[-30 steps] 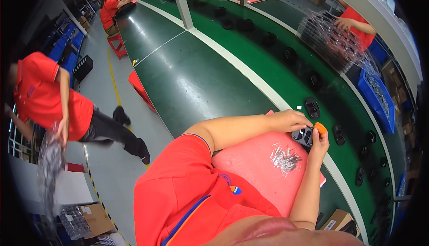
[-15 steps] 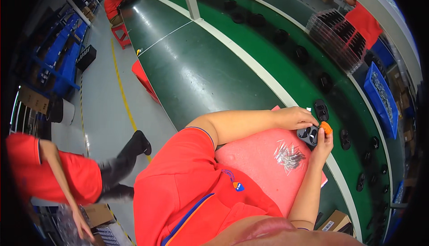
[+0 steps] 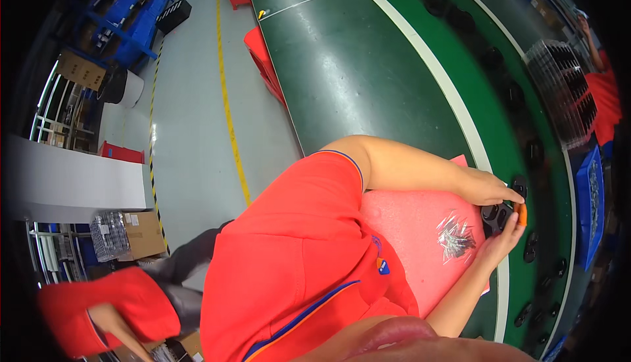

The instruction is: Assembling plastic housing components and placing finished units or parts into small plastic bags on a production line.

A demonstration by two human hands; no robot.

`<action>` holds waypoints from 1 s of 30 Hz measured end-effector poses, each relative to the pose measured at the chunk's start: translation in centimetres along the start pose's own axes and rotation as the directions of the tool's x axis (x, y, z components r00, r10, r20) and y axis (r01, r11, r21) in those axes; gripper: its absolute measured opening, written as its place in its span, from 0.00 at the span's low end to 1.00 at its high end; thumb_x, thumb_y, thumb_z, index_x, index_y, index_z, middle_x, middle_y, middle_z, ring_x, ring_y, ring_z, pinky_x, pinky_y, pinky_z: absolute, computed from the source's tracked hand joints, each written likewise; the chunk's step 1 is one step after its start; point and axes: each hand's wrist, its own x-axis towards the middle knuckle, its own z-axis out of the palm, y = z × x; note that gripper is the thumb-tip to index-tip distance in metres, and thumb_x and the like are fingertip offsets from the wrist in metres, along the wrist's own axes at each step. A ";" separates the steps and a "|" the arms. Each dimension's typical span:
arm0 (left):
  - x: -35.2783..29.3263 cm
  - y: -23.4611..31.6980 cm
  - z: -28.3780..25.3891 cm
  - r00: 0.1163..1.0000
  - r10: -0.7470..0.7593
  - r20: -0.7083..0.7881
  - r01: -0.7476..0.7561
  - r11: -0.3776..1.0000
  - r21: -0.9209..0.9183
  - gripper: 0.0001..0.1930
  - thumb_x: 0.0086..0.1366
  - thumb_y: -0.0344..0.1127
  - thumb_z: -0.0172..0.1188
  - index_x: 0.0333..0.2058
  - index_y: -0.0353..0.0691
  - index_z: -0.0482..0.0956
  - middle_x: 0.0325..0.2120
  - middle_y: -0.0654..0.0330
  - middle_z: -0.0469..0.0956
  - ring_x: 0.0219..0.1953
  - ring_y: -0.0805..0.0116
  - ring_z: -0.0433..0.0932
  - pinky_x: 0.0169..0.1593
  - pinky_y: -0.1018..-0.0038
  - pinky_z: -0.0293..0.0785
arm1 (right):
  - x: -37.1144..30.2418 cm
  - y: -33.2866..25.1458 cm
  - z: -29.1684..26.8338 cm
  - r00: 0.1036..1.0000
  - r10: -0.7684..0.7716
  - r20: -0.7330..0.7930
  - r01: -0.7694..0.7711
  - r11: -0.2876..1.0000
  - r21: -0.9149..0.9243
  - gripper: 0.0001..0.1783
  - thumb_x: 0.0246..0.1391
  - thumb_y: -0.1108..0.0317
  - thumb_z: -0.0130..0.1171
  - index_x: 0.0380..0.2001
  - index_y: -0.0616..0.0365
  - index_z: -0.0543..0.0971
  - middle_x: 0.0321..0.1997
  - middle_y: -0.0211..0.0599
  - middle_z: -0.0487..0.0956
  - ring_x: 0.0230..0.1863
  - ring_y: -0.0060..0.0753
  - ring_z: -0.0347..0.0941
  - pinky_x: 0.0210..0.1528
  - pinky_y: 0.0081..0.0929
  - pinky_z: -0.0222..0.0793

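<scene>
Over the pink foam pad's far right edge, my right hand (image 3: 503,244) grips a black plastic case (image 3: 494,216) with oval recesses. A bright orange piece (image 3: 522,215) shows at its fingers; whether it is worn or held I cannot tell. My left hand (image 3: 488,188) reaches in from the left, its fingers together and their tips meeting at the case's top edge. Anything small between those tips is hidden. On the pink foam pad (image 3: 401,221), just left of my right hand, lies a heap of thin silvery pins (image 3: 455,238). Another black case (image 3: 519,186) sits beyond my left fingertips.
The green conveyor belt (image 3: 486,109) curves past on the right, carrying several black parts. Beyond it stand clear stacked trays (image 3: 562,92) and a blue bin (image 3: 590,204). Red stools (image 3: 263,60) stand left of the dark green table (image 3: 355,66). A co-worker in red (image 3: 118,309) is at lower left.
The view has swung left, so the table and my hands appear further right. My left fingers have closed in over the case's top edge. The co-worker at lower left has moved.
</scene>
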 end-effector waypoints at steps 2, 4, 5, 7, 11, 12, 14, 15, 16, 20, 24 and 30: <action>0.2 -1.0 0.0 0.996 0.084 0.039 -0.088 0.991 0.099 0.19 0.63 0.29 0.51 0.54 0.46 0.73 0.38 0.53 0.77 0.42 0.53 0.76 0.44 0.62 0.73 | 0.1 -0.1 -0.5 0.997 0.007 -0.071 -0.004 0.999 0.048 0.23 0.64 0.60 0.49 0.57 0.62 0.67 0.56 0.39 0.72 0.53 0.28 0.69 0.54 0.25 0.64; 0.3 -1.8 -0.1 0.995 0.092 0.031 -0.094 0.994 0.060 0.18 0.63 0.28 0.51 0.52 0.46 0.74 0.37 0.53 0.77 0.43 0.53 0.76 0.45 0.62 0.73 | 0.5 0.4 -1.7 0.992 0.023 -0.124 -0.014 0.997 0.072 0.22 0.63 0.60 0.51 0.56 0.61 0.67 0.51 0.36 0.74 0.47 0.25 0.70 0.49 0.24 0.65; 0.8 -2.5 0.4 0.991 0.128 -0.043 -0.127 0.992 0.017 0.16 0.62 0.28 0.52 0.49 0.46 0.75 0.37 0.53 0.77 0.43 0.53 0.75 0.46 0.62 0.72 | 0.9 1.1 -2.6 0.988 0.022 -0.151 -0.011 0.998 0.067 0.22 0.63 0.60 0.51 0.56 0.61 0.67 0.51 0.36 0.74 0.47 0.25 0.70 0.49 0.24 0.65; 1.3 -2.2 0.1 0.978 0.137 -0.154 -0.145 0.989 -0.038 0.12 0.62 0.27 0.52 0.43 0.43 0.77 0.39 0.52 0.77 0.46 0.52 0.74 0.51 0.62 0.70 | 1.3 2.5 -4.2 0.991 0.069 -0.115 -0.060 0.995 0.082 0.22 0.62 0.59 0.53 0.55 0.59 0.69 0.45 0.33 0.75 0.41 0.23 0.70 0.46 0.23 0.65; 1.8 -2.6 -2.4 0.973 -0.108 -0.203 0.084 0.989 -0.122 0.12 0.66 0.28 0.49 0.45 0.40 0.77 0.39 0.55 0.76 0.41 0.64 0.76 0.45 0.70 0.73 | 1.4 2.1 -1.3 0.989 0.090 -0.117 -0.088 0.996 0.028 0.19 0.61 0.61 0.55 0.51 0.60 0.73 0.32 0.27 0.75 0.30 0.17 0.69 0.35 0.16 0.63; 2.0 -4.2 -2.9 0.950 -0.040 -0.310 0.073 0.992 0.098 0.12 0.66 0.27 0.48 0.45 0.40 0.78 0.38 0.56 0.76 0.38 0.68 0.76 0.44 0.72 0.73 | 1.0 0.5 0.4 0.993 0.097 -0.066 -0.099 0.994 -0.034 0.20 0.61 0.61 0.55 0.53 0.61 0.73 0.31 0.26 0.74 0.31 0.16 0.68 0.35 0.15 0.63; 3.5 -7.1 -4.2 0.930 0.069 -0.360 -0.018 0.989 0.144 0.12 0.66 0.28 0.48 0.46 0.42 0.77 0.34 0.59 0.76 0.33 0.72 0.76 0.40 0.75 0.74 | 1.5 0.8 0.0 0.996 0.068 -0.054 -0.074 0.990 -0.117 0.20 0.62 0.60 0.53 0.54 0.58 0.73 0.34 0.25 0.74 0.32 0.15 0.67 0.39 0.15 0.63; 4.3 -7.5 -5.2 0.938 -0.078 -0.338 0.087 0.996 0.012 0.13 0.66 0.28 0.50 0.47 0.44 0.77 0.33 0.60 0.77 0.33 0.72 0.76 0.39 0.75 0.74 | 1.7 0.1 0.1 0.997 0.063 -0.054 -0.066 0.996 -0.066 0.20 0.62 0.60 0.52 0.54 0.57 0.73 0.37 0.24 0.75 0.33 0.15 0.67 0.40 0.15 0.63; 5.5 -7.8 -6.7 0.943 -0.026 -0.331 0.096 0.976 0.197 0.13 0.65 0.29 0.52 0.48 0.47 0.77 0.31 0.60 0.78 0.31 0.72 0.75 0.37 0.75 0.73 | 1.7 -0.6 0.0 0.994 0.088 -0.059 -0.090 0.995 -0.038 0.20 0.61 0.60 0.52 0.53 0.57 0.73 0.39 0.24 0.76 0.34 0.15 0.67 0.41 0.15 0.63; 7.2 -9.6 -11.3 0.959 -0.037 -0.280 0.174 0.858 0.483 0.14 0.66 0.33 0.52 0.51 0.49 0.74 0.30 0.53 0.77 0.30 0.63 0.76 0.37 0.71 0.73 | 2.0 -0.2 -0.8 0.977 0.156 0.149 -0.160 0.987 0.018 0.16 0.60 0.61 0.52 0.47 0.58 0.75 0.38 0.26 0.76 0.33 0.15 0.68 0.41 0.16 0.65; 7.1 -12.1 -12.5 0.995 -0.015 -0.102 0.082 0.712 0.697 0.18 0.67 0.37 0.51 0.55 0.46 0.70 0.34 0.51 0.77 0.36 0.55 0.77 0.45 0.67 0.71 | 1.1 1.1 -1.7 0.910 0.162 0.380 -0.140 0.986 -0.086 0.14 0.58 0.65 0.55 0.46 0.59 0.76 0.37 0.25 0.75 0.33 0.14 0.66 0.40 0.14 0.64; 5.2 -7.3 -8.3 0.816 -0.277 -0.508 0.196 0.958 -0.208 0.16 0.69 0.39 0.51 0.53 0.43 0.70 0.39 0.62 0.76 0.40 0.70 0.74 0.43 0.77 0.68 | 0.0 -1.1 -2.5 0.751 0.246 0.612 -0.034 0.941 -0.337 0.11 0.54 0.70 0.58 0.42 0.59 0.77 0.32 0.25 0.71 0.34 0.17 0.66 0.39 0.17 0.64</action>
